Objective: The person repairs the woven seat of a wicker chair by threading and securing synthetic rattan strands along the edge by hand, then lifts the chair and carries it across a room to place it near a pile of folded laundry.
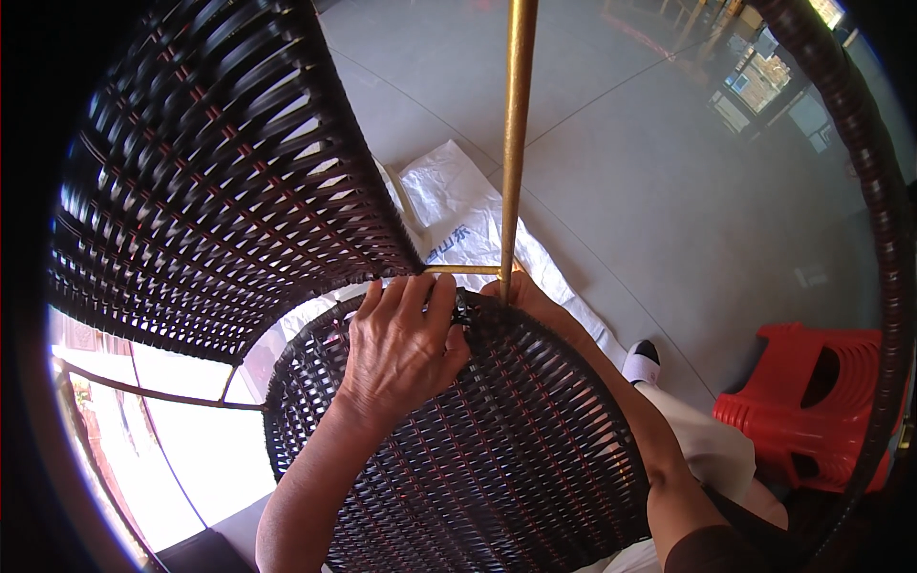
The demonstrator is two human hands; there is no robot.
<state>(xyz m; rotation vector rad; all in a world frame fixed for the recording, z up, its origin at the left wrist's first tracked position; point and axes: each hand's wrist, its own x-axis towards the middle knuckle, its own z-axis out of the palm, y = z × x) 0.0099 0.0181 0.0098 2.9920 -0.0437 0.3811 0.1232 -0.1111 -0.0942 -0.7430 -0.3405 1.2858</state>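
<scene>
A dark brown woven wicker seat (478, 430) with reddish strands fills the lower middle, its rounded edge facing away from me. My left hand (401, 334) lies over its far rim, fingers bent over the edge and thumb drawn in beside a small dark bundle of strands (462, 310). Around the outside of the seat reaches my right arm. Its hand (535, 301) is at the rim behind a gold metal post (516, 134), fingers curled and mostly hidden by post and weave. A short gold crossbar (463, 269) joins the post near both hands.
A second woven wicker panel (220, 172) rises at the left. A wrapped dark hoop (864, 162) curves along the right. Crumpled white sacking (458, 196) lies on the grey tiled floor (611, 191). A red plastic stool (812, 401) stands at the right, near my foot (642, 363).
</scene>
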